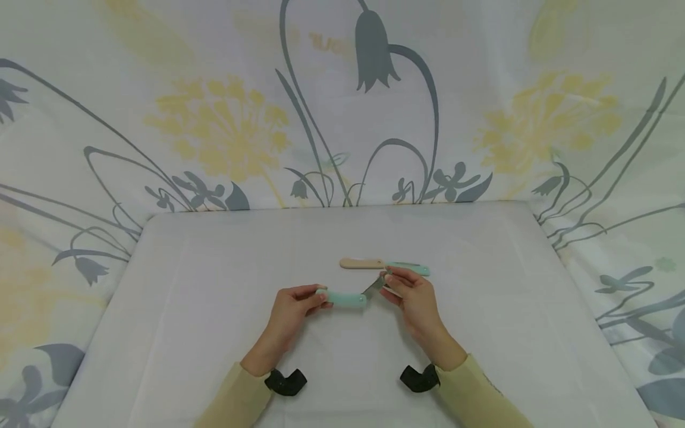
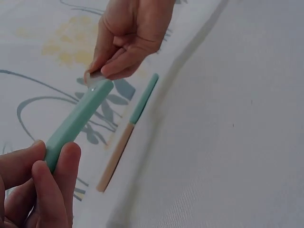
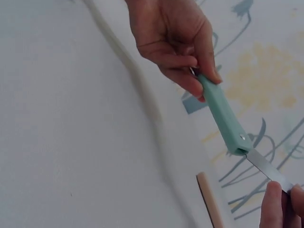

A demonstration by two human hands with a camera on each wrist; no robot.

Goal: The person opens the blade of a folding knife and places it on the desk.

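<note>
A folding knife [image 1: 345, 299] with a mint-green handle and a metal blade [image 3: 266, 167] is held up between both hands over the white table. My left hand [image 1: 294, 306] pinches the far left end of the handle between thumb and fingers. The blade is swung out at an angle from the pivot. My right hand [image 1: 414, 297] pinches it near its tip, which the fingers hide. Just behind the hands lies a slim piece, half beige and half mint-green [image 1: 361, 263], with a dark slit along its green half. Neither hand grips that piece.
The white tabletop [image 1: 203, 267] spreads out around the hands. Behind it and along both sides hangs a cloth [image 1: 342, 119] printed with grey and yellow flowers. Black wrist mounts [image 1: 286, 382] sit at both sleeve cuffs.
</note>
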